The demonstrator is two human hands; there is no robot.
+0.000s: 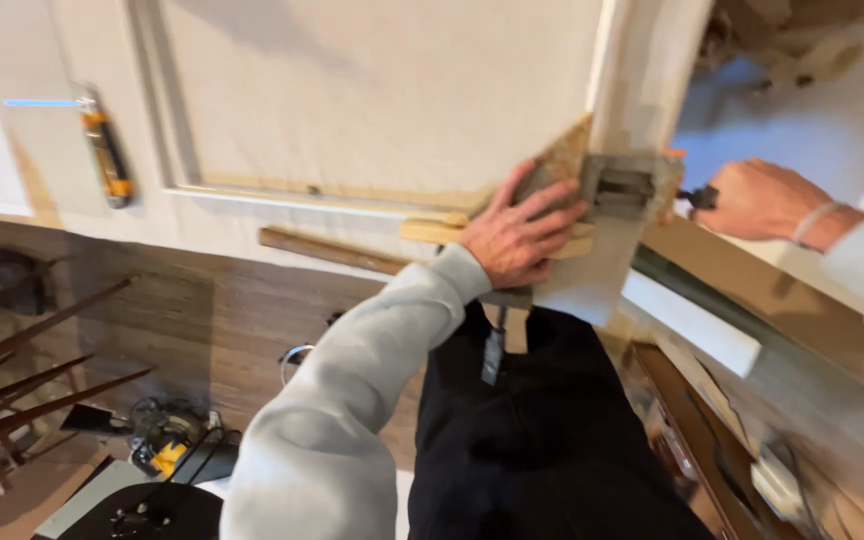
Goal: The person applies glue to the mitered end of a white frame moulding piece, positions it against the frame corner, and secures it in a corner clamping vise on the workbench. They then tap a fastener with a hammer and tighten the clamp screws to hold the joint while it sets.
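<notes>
orange-and-black utility knife (107,148) lying on white panel | dark wooden chair (22,370) lower left | yellow-and-black power tool (167,445) on floor | wood-grain floor (232,310)

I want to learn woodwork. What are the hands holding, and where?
The left hand presses flat on a wooden piece at the white door's corner. The right hand grips the dark handle end of a tool at the metal lock part.

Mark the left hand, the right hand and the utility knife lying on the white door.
left hand (522,232), head view, back of the hand.
right hand (757,198), head view, back of the hand.
utility knife (108,150), head view, middle of its black-and-orange body.
</notes>
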